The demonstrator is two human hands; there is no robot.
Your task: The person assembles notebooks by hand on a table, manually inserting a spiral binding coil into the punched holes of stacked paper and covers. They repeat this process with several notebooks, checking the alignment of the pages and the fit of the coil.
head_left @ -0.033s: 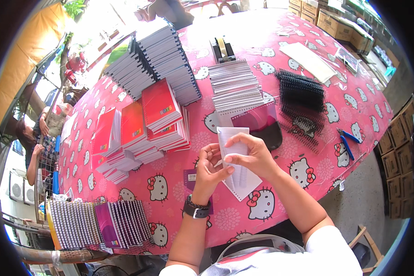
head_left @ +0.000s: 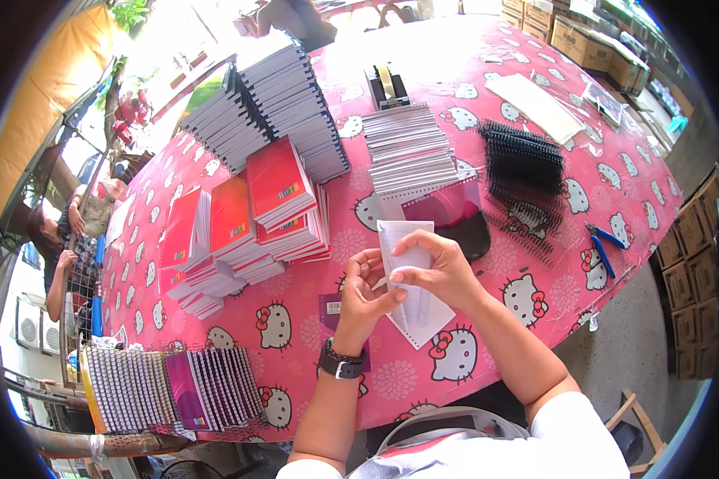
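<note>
Both hands meet at frame centre on a white punched paper block (head_left: 414, 297) — left hand (head_left: 365, 292) pinches its left edge, right hand (head_left: 438, 270) grips across the top. Red notebooks (head_left: 276, 203) at 10 o'clock; black binding combs (head_left: 522, 164) at 2 o'clock.

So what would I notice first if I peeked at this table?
Probably the bright pink cartoon-cat tablecloth covering the whole table. Then the red notebooks stacked at the left, and in the middle both hands, left hand and right hand, holding a white paper block.
</note>
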